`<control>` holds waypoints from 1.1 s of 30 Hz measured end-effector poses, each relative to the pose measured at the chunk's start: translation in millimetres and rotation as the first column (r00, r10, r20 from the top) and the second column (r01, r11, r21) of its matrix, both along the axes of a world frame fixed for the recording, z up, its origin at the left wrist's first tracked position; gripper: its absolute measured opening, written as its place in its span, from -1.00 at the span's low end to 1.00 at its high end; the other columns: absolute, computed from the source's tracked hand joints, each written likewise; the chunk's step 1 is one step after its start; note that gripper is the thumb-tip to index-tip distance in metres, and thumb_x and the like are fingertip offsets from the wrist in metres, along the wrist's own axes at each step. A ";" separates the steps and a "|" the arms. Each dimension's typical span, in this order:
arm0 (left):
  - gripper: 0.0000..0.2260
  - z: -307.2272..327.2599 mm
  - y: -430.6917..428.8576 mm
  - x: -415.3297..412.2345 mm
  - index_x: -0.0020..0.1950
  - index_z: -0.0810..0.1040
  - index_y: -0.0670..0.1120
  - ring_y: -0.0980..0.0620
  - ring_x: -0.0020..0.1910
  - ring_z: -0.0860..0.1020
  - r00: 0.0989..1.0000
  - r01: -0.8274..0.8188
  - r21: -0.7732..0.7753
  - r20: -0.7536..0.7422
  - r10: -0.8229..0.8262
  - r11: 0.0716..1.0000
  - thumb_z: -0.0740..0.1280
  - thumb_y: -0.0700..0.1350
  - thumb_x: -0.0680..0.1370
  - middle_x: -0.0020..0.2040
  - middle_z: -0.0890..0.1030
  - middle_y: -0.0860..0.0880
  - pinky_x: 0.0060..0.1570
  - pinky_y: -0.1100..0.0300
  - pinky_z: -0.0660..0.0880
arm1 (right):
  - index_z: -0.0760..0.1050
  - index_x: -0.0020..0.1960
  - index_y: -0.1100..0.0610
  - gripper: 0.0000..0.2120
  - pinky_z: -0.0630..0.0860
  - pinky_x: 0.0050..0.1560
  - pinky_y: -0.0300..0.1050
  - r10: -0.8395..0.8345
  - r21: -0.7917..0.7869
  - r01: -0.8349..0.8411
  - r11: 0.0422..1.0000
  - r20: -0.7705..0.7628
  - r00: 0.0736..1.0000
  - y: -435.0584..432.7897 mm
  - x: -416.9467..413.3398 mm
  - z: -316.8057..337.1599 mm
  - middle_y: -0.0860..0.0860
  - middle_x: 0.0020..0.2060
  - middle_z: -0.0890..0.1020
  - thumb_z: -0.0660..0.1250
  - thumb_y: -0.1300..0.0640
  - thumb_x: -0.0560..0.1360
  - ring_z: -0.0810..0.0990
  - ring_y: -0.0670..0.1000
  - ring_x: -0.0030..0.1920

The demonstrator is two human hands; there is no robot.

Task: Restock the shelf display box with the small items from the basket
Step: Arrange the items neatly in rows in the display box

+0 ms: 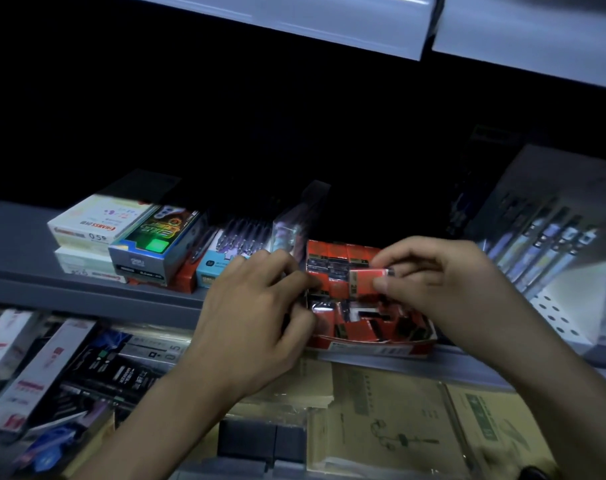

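Nearest me, below my forearms, kraft-paper notebooks (398,403) lie on the lower shelf. The basket I am drawing from is not in view.

Above them my left hand (260,306) is curled against the left wall of the red display box (370,349). The fingers seem to grip that wall, I judge to keep the light cardboard from sliding back on the shelf (87,296) while I load it. Whether that hand also holds spare packets I cannot tell.

My right hand (429,275) pinches one small red packet (367,277) by its end between thumb and fingertips. The packet is level, just above the box's back row. Held that way its free end can slip in among the packets already there. The box sits at the shelf's front edge and looks well filled, though a little jumbled toward the front.

Farther left stand pen-refill boxes (145,247), and hanging pens (543,244) are to the right. Overhead runs the upper shelf's pale strip (329,26).
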State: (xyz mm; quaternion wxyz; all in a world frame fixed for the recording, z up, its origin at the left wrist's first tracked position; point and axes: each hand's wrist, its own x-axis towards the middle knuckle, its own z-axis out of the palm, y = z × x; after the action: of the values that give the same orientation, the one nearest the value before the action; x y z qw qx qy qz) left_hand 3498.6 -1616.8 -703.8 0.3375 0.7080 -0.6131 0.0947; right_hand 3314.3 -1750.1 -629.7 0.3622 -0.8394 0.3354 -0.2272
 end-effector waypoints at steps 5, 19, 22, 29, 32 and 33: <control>-0.66 0.0 -0.1 0.1 0.12 0.70 -0.04 0.04 -0.11 0.48 1.000 0.007 -0.007 0.001 -0.007 1.000 0.18 -0.05 0.52 -0.04 0.55 0.08 -0.12 -0.01 0.42 | 0.65 0.03 0.07 -0.80 0.69 0.00 0.15 -0.115 0.187 0.101 0.977 0.066 0.991 -2.4 15.9 -3.9 0.09 -0.19 0.71 0.53 0.29 0.46 0.75 0.05 -0.24; -0.65 1.3 -1.2 1.1 0.10 0.73 -0.05 0.09 -0.11 0.45 0.999 0.021 -0.009 0.050 -0.020 1.000 0.21 -0.04 0.48 0.00 0.64 0.12 -0.12 0.11 0.30 | 0.70 -0.11 -0.05 -0.86 0.67 -0.01 -0.01 -0.107 0.063 0.105 0.993 0.030 0.994 -8.7 31.3 -15.1 -0.05 -0.25 0.73 0.55 0.19 0.46 0.72 -0.08 -0.22; -0.66 0.7 -1.4 1.3 0.11 0.72 -0.05 0.09 -0.11 0.45 0.998 0.019 -0.009 0.060 -0.019 1.000 0.22 -0.04 0.48 0.00 0.64 0.12 -0.12 0.13 0.27 | 0.68 -0.20 -0.04 -0.83 0.62 -0.16 -0.19 -0.166 -0.060 0.169 0.984 0.050 0.985 -3.5 38.6 -27.9 -0.09 -0.33 0.70 0.57 0.21 0.43 0.68 -0.15 -0.29; -0.56 2.5 0.4 0.8 0.34 0.62 0.07 0.02 -0.05 0.44 0.995 0.058 0.057 0.079 -0.062 0.997 0.19 0.00 0.50 0.07 0.55 0.08 -0.08 0.02 0.32 | 0.65 -0.24 -0.02 -0.81 0.58 -0.27 -0.25 -0.155 -0.119 0.162 0.979 0.065 0.986 -1.5 37.5 -34.2 -0.11 -0.39 0.69 0.59 0.21 0.41 0.67 -0.19 -0.35; -0.56 2.9 -0.7 -1.3 0.36 0.59 0.13 0.03 -0.02 0.38 0.994 0.068 0.090 0.083 -0.076 0.994 0.15 0.04 0.53 0.08 0.46 0.07 -0.06 0.03 0.29 | 0.67 -0.23 -0.01 -0.85 0.54 -0.26 -0.32 -0.115 -0.229 0.118 0.966 0.028 0.993 0.6 38.1 -34.4 -0.10 -0.36 0.66 0.58 0.19 0.41 0.63 -0.18 -0.32; -0.57 3.0 -1.0 -2.2 0.35 0.59 0.13 0.03 -0.02 0.38 0.994 0.069 0.089 0.078 -0.077 0.994 0.14 0.04 0.53 0.08 0.45 0.07 -0.06 0.03 0.29 | 0.68 -0.22 -0.02 -0.86 0.49 -0.26 -0.35 -0.103 -0.288 0.101 0.952 0.006 0.995 1.7 36.4 -31.2 -0.11 -0.33 0.65 0.59 0.17 0.41 0.61 -0.18 -0.29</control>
State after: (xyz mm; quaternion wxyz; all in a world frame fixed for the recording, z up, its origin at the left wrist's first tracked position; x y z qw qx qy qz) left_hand 3496.4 -1617.8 -700.7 0.2845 0.6946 -0.6554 0.0846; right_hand 3350.7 -1748.4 -660.9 0.2224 -0.8658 0.3434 -0.2881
